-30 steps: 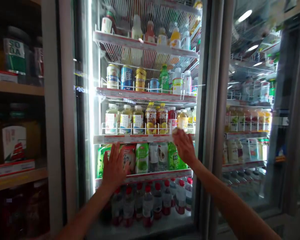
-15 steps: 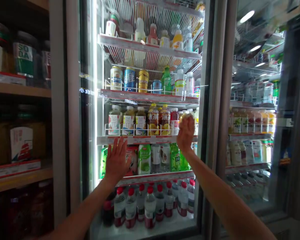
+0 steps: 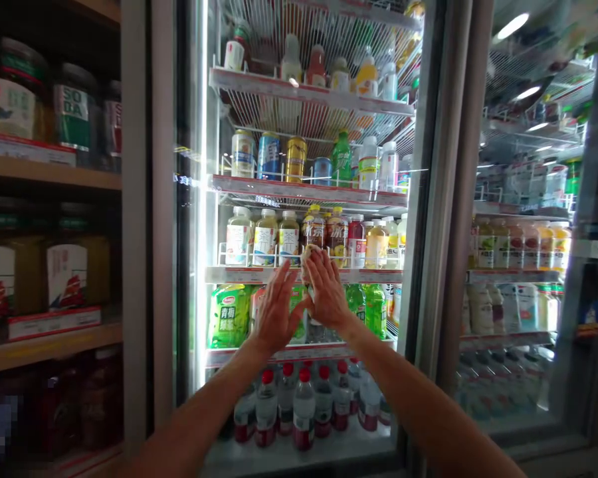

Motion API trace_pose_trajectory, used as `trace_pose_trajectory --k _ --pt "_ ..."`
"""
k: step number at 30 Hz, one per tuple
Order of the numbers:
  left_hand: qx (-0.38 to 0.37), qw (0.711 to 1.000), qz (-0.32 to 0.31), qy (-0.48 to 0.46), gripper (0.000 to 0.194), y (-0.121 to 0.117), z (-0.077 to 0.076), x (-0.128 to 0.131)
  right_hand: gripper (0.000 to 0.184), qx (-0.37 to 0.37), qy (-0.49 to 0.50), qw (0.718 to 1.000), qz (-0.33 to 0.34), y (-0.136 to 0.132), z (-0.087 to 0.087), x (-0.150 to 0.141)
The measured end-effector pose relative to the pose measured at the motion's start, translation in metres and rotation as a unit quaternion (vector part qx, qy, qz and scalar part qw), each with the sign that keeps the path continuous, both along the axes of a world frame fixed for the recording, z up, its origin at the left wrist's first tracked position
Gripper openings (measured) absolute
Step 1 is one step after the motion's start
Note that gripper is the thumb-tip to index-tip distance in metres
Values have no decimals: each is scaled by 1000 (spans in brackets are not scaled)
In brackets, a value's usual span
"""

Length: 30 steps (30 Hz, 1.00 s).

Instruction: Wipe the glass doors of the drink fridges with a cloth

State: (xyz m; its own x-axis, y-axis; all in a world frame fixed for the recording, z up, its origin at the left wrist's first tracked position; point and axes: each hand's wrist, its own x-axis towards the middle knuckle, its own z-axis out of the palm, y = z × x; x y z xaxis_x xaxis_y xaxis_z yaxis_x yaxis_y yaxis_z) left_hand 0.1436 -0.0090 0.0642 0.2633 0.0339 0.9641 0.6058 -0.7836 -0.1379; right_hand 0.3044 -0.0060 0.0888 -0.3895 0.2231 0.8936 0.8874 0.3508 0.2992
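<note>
Under the flattened right hand [image 3: 328,292] lies a pale cloth [image 3: 307,256], outspread left hand [image 3: 278,310] beside it.

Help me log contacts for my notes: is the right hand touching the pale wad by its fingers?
Touching. The head view shows the right hand with its fingers laid against the pale wad, no gap visible between them.
</note>
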Motion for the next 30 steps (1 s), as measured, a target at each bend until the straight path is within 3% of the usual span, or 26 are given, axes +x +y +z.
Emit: trace_pose_trajectory --k 2,4,8,11,13,16,19,21,23,25,27,28,30 --pt "-19 998 -65 9 59 -2 10 24 77 -25 -7 999 26 -9 -7 1" --pt "-32 997 -75 6 58 0 17 47 78 -35 -23 998 44 -17 -13 18" --pt "0 1000 15 -6 60 8 23 92 81 10 -59 998 15 -21 -20 72" --pt "52 996 71 -2 54 20 30 113 71 98 46 993 -54 -8 -18 101" --pt "100 990 91 25 48 30 42 104 66 145 112 978 -96 2 -15 109" --pt "140 982 123 -5 44 46 69 53 63 155 112 974 -123 11 -12 111" --pt "129 963 164 -170 47 56 90 10 63 146 115 973 -139 12 -13 109" --pt "167 962 147 -157 52 54 88 16 63 143 121 971 -150 11 -14 107" --pt "201 970 126 -46 52 47 72 45 62 143 122 970 -153 9 -14 108" --pt "243 958 101 116 50 41 57 72 60 140 117 971 -153 9 -15 109" --pt "253 943 101 190 47 41 54 75 60 133 112 973 -152 9 -15 110" --pt "245 946 111 179 47 44 58 66 60 129 114 973 -152 9 -16 110" --pt "209 966 138 69 50 51 71 40 60 126 127 972 -154 10 -17 108"
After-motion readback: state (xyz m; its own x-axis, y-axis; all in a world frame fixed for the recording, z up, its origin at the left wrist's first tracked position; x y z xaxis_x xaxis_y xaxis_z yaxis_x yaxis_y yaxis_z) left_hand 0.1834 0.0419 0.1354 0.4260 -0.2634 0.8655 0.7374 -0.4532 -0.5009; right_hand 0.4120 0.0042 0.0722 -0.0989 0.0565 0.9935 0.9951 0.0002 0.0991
